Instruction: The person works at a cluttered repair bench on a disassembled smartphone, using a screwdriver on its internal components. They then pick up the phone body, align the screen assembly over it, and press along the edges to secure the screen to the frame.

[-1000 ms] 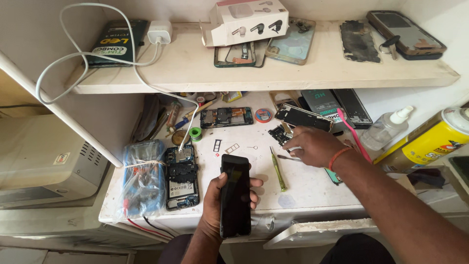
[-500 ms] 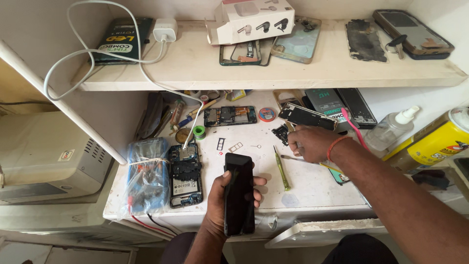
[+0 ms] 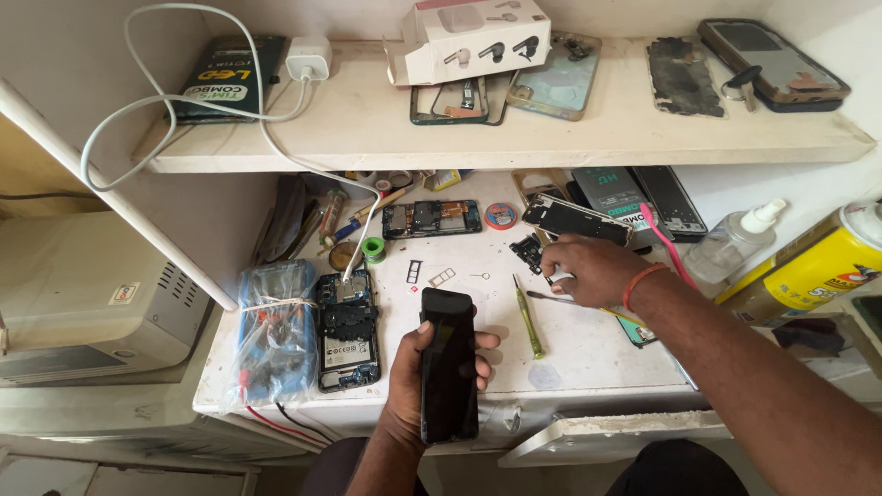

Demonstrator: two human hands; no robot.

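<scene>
White and worn, the workbench [image 3: 588,354] fills the middle of the head view, with a shelf [image 3: 367,138] above it that carries a white box, some phone frames and a charger with a long white cable.

Near the front edge of the bench, the left hand [image 3: 418,386] holds a black phone [image 3: 448,363] upright in the palm. The fingers are closed around its sides, the thumb is on the left edge, and the dark glass faces up to the camera. The lower end of the phone hangs just over the bench edge.

To the left of this hand an opened phone [image 3: 347,331] lies flat with its inner parts showing, and beside it is a clear plastic bag [image 3: 276,331] full of small parts. Another opened phone body [image 3: 432,219] lies farther back.

The right hand [image 3: 588,268] reaches to the back right part of the bench, palm down, fingers bent. The fingertips are pressing near a small black part [image 3: 529,250], but I cannot tell if they really grip something. A red band is around the wrist. A green-handled screwdriver [image 3: 527,320] lies between the two hands, touching neither of them. Far right stand a clear squeeze bottle [image 3: 730,248] and a yellow can [image 3: 808,266].
</scene>
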